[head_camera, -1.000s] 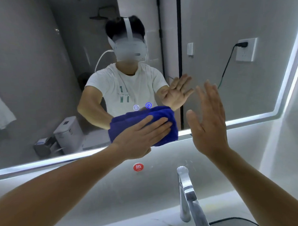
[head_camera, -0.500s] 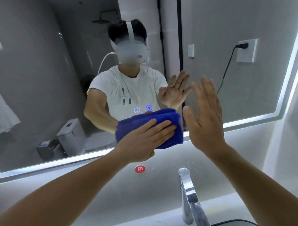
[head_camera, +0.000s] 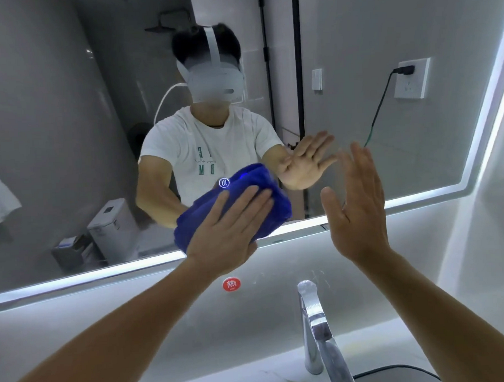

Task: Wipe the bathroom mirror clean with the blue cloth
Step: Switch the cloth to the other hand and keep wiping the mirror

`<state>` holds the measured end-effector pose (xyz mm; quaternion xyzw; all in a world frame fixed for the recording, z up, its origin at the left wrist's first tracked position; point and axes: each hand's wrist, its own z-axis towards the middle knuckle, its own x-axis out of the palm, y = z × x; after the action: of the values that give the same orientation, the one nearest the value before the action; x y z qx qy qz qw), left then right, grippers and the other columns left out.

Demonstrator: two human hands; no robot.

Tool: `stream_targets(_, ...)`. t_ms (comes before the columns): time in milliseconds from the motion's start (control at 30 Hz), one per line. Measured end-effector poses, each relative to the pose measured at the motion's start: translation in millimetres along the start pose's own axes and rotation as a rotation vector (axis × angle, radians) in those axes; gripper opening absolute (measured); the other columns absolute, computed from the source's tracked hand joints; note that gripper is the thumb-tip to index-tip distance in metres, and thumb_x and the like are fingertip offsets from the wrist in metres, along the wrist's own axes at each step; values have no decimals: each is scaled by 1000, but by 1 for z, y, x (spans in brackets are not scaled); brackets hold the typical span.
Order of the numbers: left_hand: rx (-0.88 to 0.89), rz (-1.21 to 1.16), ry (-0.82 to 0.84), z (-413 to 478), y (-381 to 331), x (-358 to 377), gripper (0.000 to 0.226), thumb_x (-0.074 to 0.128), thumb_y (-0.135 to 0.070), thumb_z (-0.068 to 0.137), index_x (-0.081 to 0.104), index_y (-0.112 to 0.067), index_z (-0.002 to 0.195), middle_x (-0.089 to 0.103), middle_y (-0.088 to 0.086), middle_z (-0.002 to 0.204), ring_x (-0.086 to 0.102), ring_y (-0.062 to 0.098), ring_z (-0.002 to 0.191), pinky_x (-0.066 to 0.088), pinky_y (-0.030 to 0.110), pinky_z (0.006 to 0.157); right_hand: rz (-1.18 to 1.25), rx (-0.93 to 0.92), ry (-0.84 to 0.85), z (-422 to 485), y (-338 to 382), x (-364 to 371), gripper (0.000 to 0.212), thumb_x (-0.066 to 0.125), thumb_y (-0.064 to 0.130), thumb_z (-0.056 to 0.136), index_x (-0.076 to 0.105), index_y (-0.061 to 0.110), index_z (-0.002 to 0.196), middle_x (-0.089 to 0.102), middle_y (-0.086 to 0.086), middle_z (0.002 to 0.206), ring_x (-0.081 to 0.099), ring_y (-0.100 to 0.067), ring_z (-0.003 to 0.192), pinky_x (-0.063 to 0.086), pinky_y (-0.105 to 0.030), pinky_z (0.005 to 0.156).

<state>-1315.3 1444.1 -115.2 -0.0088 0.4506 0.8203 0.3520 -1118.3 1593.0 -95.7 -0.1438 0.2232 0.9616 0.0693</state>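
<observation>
In the head view, the blue cloth (head_camera: 280, 209) is pressed flat against the mirror (head_camera: 69, 126), near its lit lower edge, by the left hand (head_camera: 229, 229). The fingers are held straight and close together on top of the cloth; nothing is gripped. The cloth is bunched under the palm and fingers and is seen past the fingertips toward 1 o'clock and past the hand's edge toward 9 o'clock. The right hand (head_camera: 358, 212) is held up at 3 o'clock from the cloth, apart from it, fingers straight and spread, holding nothing. A red sticker (head_camera: 231, 284) is seen at 6 o'clock below the left hand, and a tap (head_camera: 314, 318) at 5 o'clock.
</observation>
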Motion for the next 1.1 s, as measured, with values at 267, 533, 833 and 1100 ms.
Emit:
stream_targets(267,7,-57,56,30,-56,13,74,37,-41,97,6,-9,156,-13,11,164,-10,29,151,-14,49,120,81,48,-22,-10,-17,-14,57,47,19,96,31,7,150,19,-8,160,7,-17,150,11,-41,122)
stream_targets(533,148,-89,91,31,-61,13,81,54,-35,88,15,-10,155,3,8,163,-8,25,152,-11,47,121,108,44,-24,-14,-31,-12,55,48,15,94,36,2,146,23,-10,159,12,-20,150,13,-41,121)
stream_targets(833,26,-82,41,88,-61,5,77,44,-43,96,10,-13,157,4,7,165,-1,26,152,-7,47,122,148,70,-65,2,-39,-16,58,44,21,96,30,12,151,17,-2,162,7,-12,149,13,-40,121)
stream_targets(1100,-226,-102,-75,68,-40,8,87,57,-47,90,14,-12,156,10,5,164,2,26,152,-5,47,122,155,55,-6,-2,-26,-13,60,45,23,93,30,14,150,16,0,162,6,-12,149,6,-28,121)
